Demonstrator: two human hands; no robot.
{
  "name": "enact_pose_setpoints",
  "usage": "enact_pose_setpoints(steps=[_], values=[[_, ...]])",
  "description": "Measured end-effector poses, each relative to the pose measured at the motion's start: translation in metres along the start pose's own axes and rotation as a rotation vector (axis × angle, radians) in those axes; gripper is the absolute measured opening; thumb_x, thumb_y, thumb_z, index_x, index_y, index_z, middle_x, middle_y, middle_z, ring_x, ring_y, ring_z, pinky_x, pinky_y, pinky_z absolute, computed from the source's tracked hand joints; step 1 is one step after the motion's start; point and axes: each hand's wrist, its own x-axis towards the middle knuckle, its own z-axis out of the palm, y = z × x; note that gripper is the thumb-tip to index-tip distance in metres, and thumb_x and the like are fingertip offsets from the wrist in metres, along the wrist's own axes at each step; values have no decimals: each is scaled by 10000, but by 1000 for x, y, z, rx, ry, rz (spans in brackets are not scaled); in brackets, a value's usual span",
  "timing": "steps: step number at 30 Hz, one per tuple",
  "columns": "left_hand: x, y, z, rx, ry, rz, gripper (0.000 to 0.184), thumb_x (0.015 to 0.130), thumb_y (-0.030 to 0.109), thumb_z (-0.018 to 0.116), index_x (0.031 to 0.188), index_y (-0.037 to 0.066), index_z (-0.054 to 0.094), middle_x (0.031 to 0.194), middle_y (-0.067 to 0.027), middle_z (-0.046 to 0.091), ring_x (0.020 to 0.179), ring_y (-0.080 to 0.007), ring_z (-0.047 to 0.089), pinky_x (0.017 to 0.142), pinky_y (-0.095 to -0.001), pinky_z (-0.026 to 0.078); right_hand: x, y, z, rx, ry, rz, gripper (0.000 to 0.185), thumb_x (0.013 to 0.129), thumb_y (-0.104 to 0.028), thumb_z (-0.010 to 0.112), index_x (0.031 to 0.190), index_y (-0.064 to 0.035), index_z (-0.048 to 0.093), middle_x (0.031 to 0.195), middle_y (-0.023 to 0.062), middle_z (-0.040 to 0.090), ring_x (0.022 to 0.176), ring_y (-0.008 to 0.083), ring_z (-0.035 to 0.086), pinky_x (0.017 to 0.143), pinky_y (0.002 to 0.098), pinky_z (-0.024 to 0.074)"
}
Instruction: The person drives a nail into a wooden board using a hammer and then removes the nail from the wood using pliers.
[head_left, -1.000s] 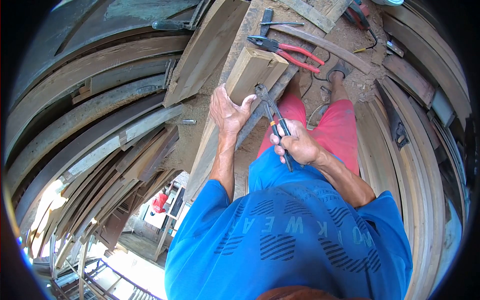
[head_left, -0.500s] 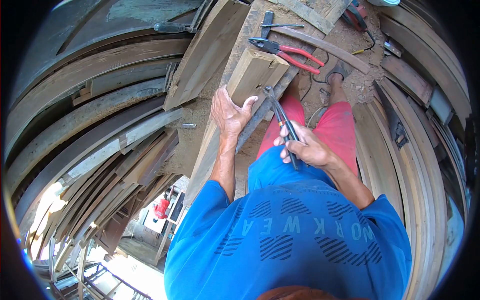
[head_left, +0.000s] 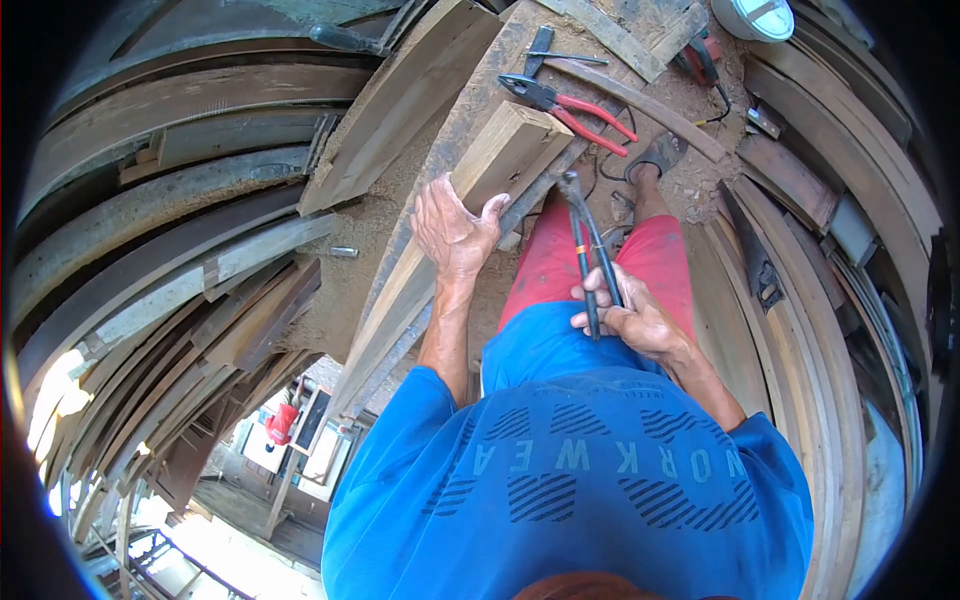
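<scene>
My left hand (head_left: 457,232) is wrapped over a long squared wooden beam (head_left: 510,160), its thumb on the near side. The beam lies lengthwise along a rough plank bench. My right hand (head_left: 640,318) holds a pair of black-handled pincers (head_left: 588,243) by the handles, which are spread apart. The pincers' head points up, beside the beam and apart from it. Red-handled pliers (head_left: 590,122) rest at the beam's far end. Behind them are a hammer (head_left: 540,44) and a thin metal rod (head_left: 568,58).
A narrow wood strip (head_left: 640,105) lies beyond the pliers. A red power tool (head_left: 703,65) with a cable and a white bucket (head_left: 757,15) stand farther back. Stacked boards line both sides, with a handsaw (head_left: 765,280) at right. Another person (head_left: 282,420) is in the distance.
The pincers have shifted right and away from the beam, and their handles are now spread wider. My left hand keeps its hold on the beam. The view has turned slightly.
</scene>
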Motion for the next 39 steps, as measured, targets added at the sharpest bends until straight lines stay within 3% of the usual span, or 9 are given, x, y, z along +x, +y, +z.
enact_pose_setpoints(steps=[4, 5, 8, 9, 18, 20, 27, 33, 39], values=[[-5, 3, 0, 13, 8, -14, 799, 662, 454, 954, 1232, 22, 600, 1100, -169, 659, 1056, -384, 633, 898, -511, 475, -4, -9, 5, 32, -107, -34, 602, 905, 145, 430, 1455, -99, 460, 983, -11, 431, 909, 132, 590, 1003, 394, 574], [-5, 4, 0, 16, 9, -17, 801, 658, 455, 956, 1233, 24, 601, 1101, -163, 660, 1055, -378, 631, 898, -506, 473, 1, -5, 0, 37, -136, -27, 644, 921, 137, 443, 1516, -108, 424, 1041, 12, 517, 979, 160, 657, 1000, 405, 585], [-4, 6, -1, 16, 5, -33, 803, 647, 455, 960, 1230, 31, 606, 1103, -150, 660, 1053, -366, 628, 893, -497, 467, 8, -20, 1, 92, -160, 111, 653, 926, 127, 449, 1530, -115, 407, 1142, 45, 588, 1088, 210, 707, 963, 414, 606], [-4, 7, -1, 18, 7, -34, 804, 645, 455, 960, 1230, 33, 606, 1104, -148, 660, 1056, -364, 627, 892, -497, 465, 15, -17, -3, 67, -195, 97, 661, 928, 110, 452, 1546, -114, 388, 1247, 80, 621, 1181, 254, 714, 934, 415, 622], [-8, 8, 0, 33, 14, -51, 803, 635, 463, 962, 1212, 32, 607, 1096, -160, 659, 1049, -379, 629, 886, -501, 471, 20, -37, -14, 388, -412, 112, 586, 932, 43, 543, 1497, -18, 402, 1384, 202, 626, 1205, 370, 709, 921, 505, 643], [-5, 10, -2, 30, 20, -49, 802, 632, 478, 968, 1178, 20, 602, 1064, -199, 665, 1036, -416, 647, 904, -511, 505, 20, -40, -12, 401, -412, 122, 553, 940, 13, 570, 1471, -12, 420, 1385, 210, 623, 1202, 383, 709, 907, 518, 650], [-1, 9, -4, 37, 9, -50, 794, 628, 471, 972, 1174, 28, 604, 1065, -193, 667, 1049, -410, 647, 913, -510, 504, 17, -44, -13, 284, -397, 90, 486, 973, -90, 678, 1410, -14, 479, 1356, 188, 632, 1184, 367, 719, 863, 509, 662], [-1, 9, -7, 18, -8, -65, 800, 625, 464, 976, 1185, 28, 606, 1076, -177, 674, 1063, -399, 649, 913, -509, 501, 23, -51, -10, 301, -375, 139, 407, 995, -104, 673, 1359, -6, 522, 1291, 158, 661, 1163, 352, 729, 851, 500, 664], [-2, 11, -9, 4, -13, -90, 803, 615, 470, 975, 1183, 35, 612, 1088, -162, 664, 1035, -388, 640, 884, -514, 495, 32, -40, -16, 356, -243, 119, 268, 1014, 0, 572, 1280, 14, 543, 1330, 270, 648, 1118, 372, 745, 858, 532, 682]])
